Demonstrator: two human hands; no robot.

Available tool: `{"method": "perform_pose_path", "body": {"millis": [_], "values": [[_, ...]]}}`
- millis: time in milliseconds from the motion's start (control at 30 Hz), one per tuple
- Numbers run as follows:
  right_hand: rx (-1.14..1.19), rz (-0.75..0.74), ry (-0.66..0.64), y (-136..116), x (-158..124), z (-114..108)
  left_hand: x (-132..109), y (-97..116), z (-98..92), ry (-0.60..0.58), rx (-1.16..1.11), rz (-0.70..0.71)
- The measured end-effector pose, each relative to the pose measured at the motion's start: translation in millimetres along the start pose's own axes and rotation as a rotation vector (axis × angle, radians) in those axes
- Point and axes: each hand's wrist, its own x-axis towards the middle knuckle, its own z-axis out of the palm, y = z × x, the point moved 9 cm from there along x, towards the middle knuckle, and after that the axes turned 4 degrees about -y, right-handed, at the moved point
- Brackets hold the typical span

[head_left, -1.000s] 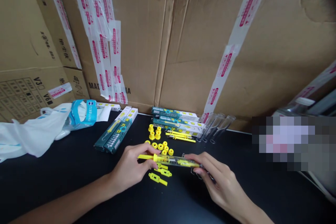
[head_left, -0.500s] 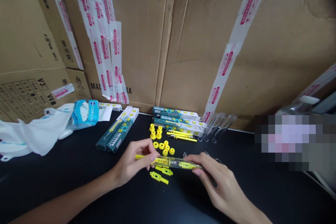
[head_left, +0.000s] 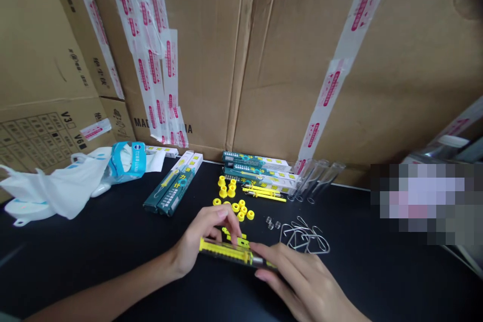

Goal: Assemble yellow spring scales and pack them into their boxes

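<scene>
My right hand grips one end of a clear spring scale tube with a yellow inner rod and a metal part inside, tilted slightly down to the right. Behind the tube, my left hand reaches over the table with bent fingers, thumb and fingertips apart. Its fingertips touch or hover just over a yellow flat piece with holes; another lies beside it, partly covered. The tube's left end is close to the left palm; whether they touch I cannot tell. Yellow rings lie just beyond.
Yellow flanged caps, yellow rods with springs, small clear pieces and wire hooks lie on the black table. Clear tubes and printed boxes stand farther back, before a cardboard wall. A white bag sits left.
My left hand has let go of the tube's left end and moved over the yellow flat pieces. My right hand has brought the tube nearer and lower, uncovering the wire hooks.
</scene>
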Motion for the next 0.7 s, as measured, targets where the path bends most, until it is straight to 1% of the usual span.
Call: {"method": "perform_pose_path", "body": {"millis": [100, 233, 367, 433, 500, 600, 700], "values": [[-0.014, -0.017, 0.019, -6.7, 1.0, -2.0, -3.4, -2.6, 1.0, -0.012, 0.132, -0.004], [0.003, -0.001, 0.024, -8.6, 2.2, -1.8, -7.5, -2.0, 4.0, -0.009, 0.273, 0.017], [0.033, 0.014, 0.048, -7.8, 3.2, 0.6, -10.9, 9.8, 6.8, 0.014, 0.405, 0.144], [0.052, 0.015, 0.081, -7.7, 3.8, 0.4, -11.5, 12.3, 8.2, 0.021, 0.471, 0.179], [0.082, 0.03, 0.091, -5.8, 5.0, 0.7, -9.7, 7.9, 8.3, 0.02, 0.508, 0.13], [0.182, 0.084, 0.062, 3.0, 7.2, 2.0, -6.3, 1.8, 8.5, 0.009, 0.496, 0.034], [0.345, 0.187, 0.06, 20.7, 5.2, 3.9, -4.6, 6.4, 9.9, 0.016, 0.535, 0.032]]}}
